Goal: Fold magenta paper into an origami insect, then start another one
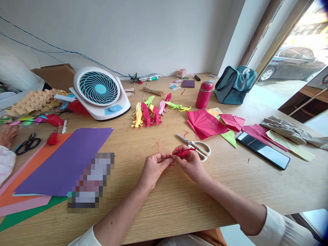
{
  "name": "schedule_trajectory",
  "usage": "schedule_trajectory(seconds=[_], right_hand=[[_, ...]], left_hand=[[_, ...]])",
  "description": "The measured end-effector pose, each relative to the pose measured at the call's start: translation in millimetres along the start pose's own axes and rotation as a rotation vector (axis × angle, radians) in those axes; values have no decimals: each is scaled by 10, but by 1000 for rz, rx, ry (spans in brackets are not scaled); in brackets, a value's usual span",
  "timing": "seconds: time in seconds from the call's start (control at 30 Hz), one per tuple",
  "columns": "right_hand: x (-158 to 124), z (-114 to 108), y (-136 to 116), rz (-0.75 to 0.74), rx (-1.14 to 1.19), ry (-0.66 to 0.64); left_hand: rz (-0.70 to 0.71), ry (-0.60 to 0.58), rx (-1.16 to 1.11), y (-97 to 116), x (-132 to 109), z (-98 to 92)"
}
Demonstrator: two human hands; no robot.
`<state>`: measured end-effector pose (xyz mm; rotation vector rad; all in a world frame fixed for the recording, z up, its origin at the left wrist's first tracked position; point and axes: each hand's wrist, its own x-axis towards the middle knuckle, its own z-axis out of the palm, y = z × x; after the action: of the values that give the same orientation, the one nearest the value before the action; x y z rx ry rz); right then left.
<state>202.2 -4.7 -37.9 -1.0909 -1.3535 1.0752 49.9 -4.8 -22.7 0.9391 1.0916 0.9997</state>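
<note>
My left hand (155, 168) and my right hand (191, 163) meet just above the wooden table (179, 201), both pinching a small folded red paper piece (182, 151). The left fingertips grip its left end; the right fingers curl around its middle and right part. White-handled scissors (198, 146) lie on the table right behind my right hand. A cluster of folded paper figures (150, 113) in red, yellow, pink and green sits farther back at the centre.
Purple, orange, pink and green paper sheets (64, 160) lie at left, with a fan (99, 90) behind. Creased pink sheets (206, 123), a red flask (203, 95), a teal bag (234, 85) and a phone (263, 150) are at right. Another person's hand (7, 135) and black scissors (27, 144) are far left.
</note>
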Motion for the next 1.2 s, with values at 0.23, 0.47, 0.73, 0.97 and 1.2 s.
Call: schedule_trajectory(seconds=[0.23,0.47,0.73,0.97,1.2], right_hand=[[-11,21,34,-13,25,6],[9,30,24,22,76,12],[42,-61,-107,333,440,-99],[85,-121,-78,420,492,-104],[125,-181,-47,416,397,-84]], left_hand=[[-55,63,-117,-48,-37,51],[-28,72,-99,-83,-36,59],[30,107,-72,-108,-19,35],[219,49,167,-133,16,-14],[539,-28,601,-74,35,-93]])
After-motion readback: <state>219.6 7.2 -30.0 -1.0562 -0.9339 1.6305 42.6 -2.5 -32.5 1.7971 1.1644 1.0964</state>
